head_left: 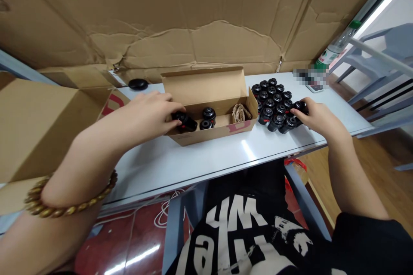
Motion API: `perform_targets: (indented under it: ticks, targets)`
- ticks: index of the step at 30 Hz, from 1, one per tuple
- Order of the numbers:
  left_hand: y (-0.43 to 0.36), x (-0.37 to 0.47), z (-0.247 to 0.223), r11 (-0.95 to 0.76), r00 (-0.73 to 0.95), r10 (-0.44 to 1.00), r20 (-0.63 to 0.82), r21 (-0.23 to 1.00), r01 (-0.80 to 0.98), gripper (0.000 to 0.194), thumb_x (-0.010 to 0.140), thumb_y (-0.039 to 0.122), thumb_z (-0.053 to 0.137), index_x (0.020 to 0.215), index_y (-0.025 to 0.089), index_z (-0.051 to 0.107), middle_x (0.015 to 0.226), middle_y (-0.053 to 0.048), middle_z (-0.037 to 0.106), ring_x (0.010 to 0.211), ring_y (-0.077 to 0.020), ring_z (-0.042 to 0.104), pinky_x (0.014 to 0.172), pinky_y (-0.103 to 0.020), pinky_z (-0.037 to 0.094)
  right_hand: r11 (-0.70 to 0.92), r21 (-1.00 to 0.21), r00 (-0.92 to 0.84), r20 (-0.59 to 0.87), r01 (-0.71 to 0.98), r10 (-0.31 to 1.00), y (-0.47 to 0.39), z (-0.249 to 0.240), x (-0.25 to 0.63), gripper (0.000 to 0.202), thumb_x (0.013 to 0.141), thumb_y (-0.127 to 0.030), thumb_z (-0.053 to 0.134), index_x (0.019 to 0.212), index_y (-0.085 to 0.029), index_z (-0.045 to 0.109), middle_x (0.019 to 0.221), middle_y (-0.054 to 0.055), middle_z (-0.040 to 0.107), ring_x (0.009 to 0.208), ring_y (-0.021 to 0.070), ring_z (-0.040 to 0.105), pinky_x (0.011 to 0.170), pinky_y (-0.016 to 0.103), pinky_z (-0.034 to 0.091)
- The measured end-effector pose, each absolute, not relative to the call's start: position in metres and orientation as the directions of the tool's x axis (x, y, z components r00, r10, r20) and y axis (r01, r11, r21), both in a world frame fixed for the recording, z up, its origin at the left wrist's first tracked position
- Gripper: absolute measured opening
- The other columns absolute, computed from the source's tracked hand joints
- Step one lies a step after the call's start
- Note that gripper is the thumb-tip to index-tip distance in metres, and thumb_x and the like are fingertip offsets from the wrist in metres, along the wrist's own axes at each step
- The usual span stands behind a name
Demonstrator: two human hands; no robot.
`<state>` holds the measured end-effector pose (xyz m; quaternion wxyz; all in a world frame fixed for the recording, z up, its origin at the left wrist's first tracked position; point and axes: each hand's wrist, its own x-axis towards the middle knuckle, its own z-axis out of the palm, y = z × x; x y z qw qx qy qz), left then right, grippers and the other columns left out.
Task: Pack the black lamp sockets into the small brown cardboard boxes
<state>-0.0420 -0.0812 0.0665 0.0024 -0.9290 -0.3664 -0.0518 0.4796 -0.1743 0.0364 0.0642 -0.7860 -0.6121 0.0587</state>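
Observation:
My left hand [155,114] grips a tilted black cylinder [188,123] inside the left end of an open long cardboard box [209,135]. Beside it in the box, two black cylinders [209,114] stand upright, and crumpled brown paper [240,113] lies at the right end. To the right of the box, a tight cluster of several black cylinders [270,103] with small red marks stands on the white table [193,161]. At the cluster's right edge, my right hand [311,114] has its fingers closed on another black cylinder [300,105].
A large open carton [35,124] is at the left. Behind the table rises a cardboard sheet [206,17], with a black oval object [138,84] near its foot. A green-capped bottle [335,49] and a phone [315,88] are at the back right; a plastic chair [380,56] stands beyond.

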Motion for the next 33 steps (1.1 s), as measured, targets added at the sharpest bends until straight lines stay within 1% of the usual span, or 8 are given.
perform_targets:
  ticks: [4,8,13,16,20,24,27,33]
  targets:
    - [-0.083,-0.038,0.062,-0.673,0.682,0.729,0.048,-0.131,0.728,0.019,0.099,0.037,0.071,0.110,0.029,0.084,0.097,-0.010,0.074,0.088,-0.0277,0.068,0.074,-0.043,0.045,-0.269,-0.270,0.261,-0.063,0.925,0.963,-0.181,0.043,0.472,0.059,0.112,-0.058,0.065,0.148,-0.012,0.069,0.092,0.016,0.085,0.079,0.0317,0.078,0.081,0.043,0.055]
    - [-0.083,-0.036,0.058,-0.699,0.708,0.704,0.056,-0.122,0.704,0.016,0.101,0.035,0.070,0.109,0.028,0.082,0.104,-0.013,0.074,0.096,-0.0315,0.068,0.079,-0.045,0.047,-0.242,-0.314,0.244,-0.035,0.918,0.969,-0.191,0.049,0.471,0.060,0.110,-0.062,0.070,0.152,-0.019,0.071,0.110,0.015,0.089,0.091,0.0320,0.083,0.088,0.043,0.057]
    - [-0.088,-0.033,0.059,-0.695,0.701,0.708,0.085,-0.097,0.713,0.013,0.103,0.035,0.073,0.108,0.026,0.082,0.110,-0.013,0.074,0.105,-0.0340,0.067,0.085,-0.044,0.047,-0.283,-0.355,0.280,-0.059,0.891,0.958,-0.190,0.052,0.468,0.056,0.112,-0.054,0.069,0.155,-0.017,0.073,0.096,0.013,0.088,0.093,0.0332,0.087,0.096,0.044,0.059]
    - [-0.096,-0.026,0.066,-0.686,0.700,0.711,0.063,-0.156,0.711,0.020,0.105,0.031,0.072,0.115,0.020,0.085,0.113,-0.015,0.074,0.111,-0.0371,0.066,0.089,-0.047,0.046,-0.285,-0.316,0.279,-0.065,0.905,0.958,-0.188,0.053,0.473,0.068,0.112,-0.064,0.066,0.160,-0.016,0.071,0.114,0.019,0.089,0.102,0.0376,0.086,0.103,0.050,0.062]
    - [-0.099,-0.019,0.069,-0.691,0.697,0.715,0.042,-0.104,0.715,0.021,0.105,0.034,0.073,0.117,0.024,0.087,0.115,-0.014,0.079,0.118,-0.0387,0.068,0.097,-0.047,0.048,-0.117,-0.216,0.168,0.237,0.969,0.957,-0.193,0.062,0.458,0.068,0.111,-0.067,0.062,0.154,-0.015,0.074,0.150,0.029,0.075,0.122,0.0441,0.079,0.102,0.057,0.064]
    - [-0.094,-0.016,0.061,-0.691,0.692,0.718,0.077,-0.041,0.721,0.020,0.105,0.037,0.071,0.114,0.029,0.087,0.113,-0.011,0.083,0.119,-0.0370,0.070,0.105,-0.048,0.048,0.389,-0.309,-0.114,0.639,0.868,0.761,-0.203,0.077,0.384,0.033,0.114,-0.047,0.064,0.135,-0.025,0.079,0.128,0.017,0.082,0.104,0.0326,0.079,0.089,0.049,0.067]
    - [-0.091,-0.011,0.059,-0.698,0.697,0.712,0.080,-0.024,0.716,0.020,0.104,0.040,0.072,0.114,0.030,0.086,0.111,-0.011,0.084,0.118,-0.0365,0.071,0.103,-0.047,0.049,0.644,-0.305,-0.401,0.579,0.701,0.710,-0.199,0.088,0.310,0.023,0.118,-0.036,0.061,0.125,-0.023,0.078,0.118,0.014,0.082,0.096,0.0273,0.077,0.089,0.044,0.066]
    - [-0.096,-0.011,0.075,-0.738,0.738,0.673,0.041,0.097,0.668,0.022,0.107,0.038,0.064,0.114,0.028,0.083,0.108,-0.010,0.083,0.102,-0.0311,0.074,0.091,-0.043,0.051,0.499,-0.275,-0.505,0.057,0.822,0.861,-0.148,0.095,0.229,0.030,0.113,-0.038,0.078,0.129,-0.012,0.077,0.121,0.021,0.083,0.099,0.0319,0.081,0.084,0.039,0.060]
